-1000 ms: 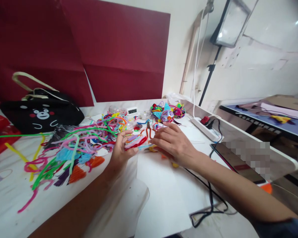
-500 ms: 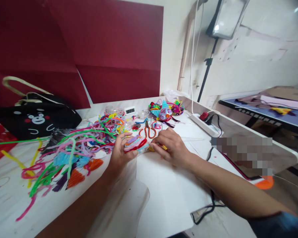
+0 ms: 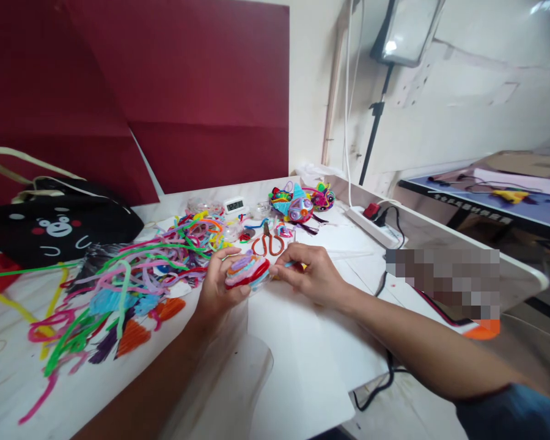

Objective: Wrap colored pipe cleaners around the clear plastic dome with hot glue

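Note:
My left hand (image 3: 220, 284) is wrapped round a rounded craft piece (image 3: 247, 271) with purple, pink, red and light blue fuzzy bands. At the piece's right side is my right hand (image 3: 309, 272), its thumb and forefinger pinched together; a bit of blue and yellow shows between its fingers, too small to name. Just behind the hands, orange-handled pliers (image 3: 268, 241) lie on the table. A heap of colourful pipe cleaners (image 3: 165, 260) spreads out to the left of my left hand.
Finished-looking colourful fuzzy figures (image 3: 297, 205) stand at the back beside a small digital clock (image 3: 234, 206). A black bag (image 3: 64, 226) sits at the left. A power strip (image 3: 378, 229) with cables lies at the right. White sheets (image 3: 302, 360) cover the table before me.
The view has shifted slightly. The banded piece is turned more toward the camera, and my right hand's fingers have drawn closer together beside it.

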A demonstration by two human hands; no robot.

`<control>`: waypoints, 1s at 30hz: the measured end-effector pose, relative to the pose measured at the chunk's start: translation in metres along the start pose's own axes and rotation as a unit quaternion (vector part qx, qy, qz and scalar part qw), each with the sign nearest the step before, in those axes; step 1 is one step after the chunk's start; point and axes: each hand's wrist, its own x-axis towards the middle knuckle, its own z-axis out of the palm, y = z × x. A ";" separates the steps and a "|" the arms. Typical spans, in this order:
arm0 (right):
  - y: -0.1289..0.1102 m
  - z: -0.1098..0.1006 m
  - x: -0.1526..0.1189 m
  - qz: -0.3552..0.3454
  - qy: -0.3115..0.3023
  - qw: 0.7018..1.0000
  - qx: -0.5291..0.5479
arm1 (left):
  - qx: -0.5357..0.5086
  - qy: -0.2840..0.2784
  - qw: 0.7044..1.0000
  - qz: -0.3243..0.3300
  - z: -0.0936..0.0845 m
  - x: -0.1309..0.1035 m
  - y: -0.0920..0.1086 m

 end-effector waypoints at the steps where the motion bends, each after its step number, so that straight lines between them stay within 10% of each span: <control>1: 0.000 0.000 0.000 0.017 -0.001 1.000 0.014 | -0.001 -0.007 1.000 0.000 -0.001 0.000 -0.001; 30: 0.011 -0.007 -0.002 0.226 -0.105 0.948 0.199 | -0.012 -0.073 0.997 -0.029 -0.009 0.000 -0.001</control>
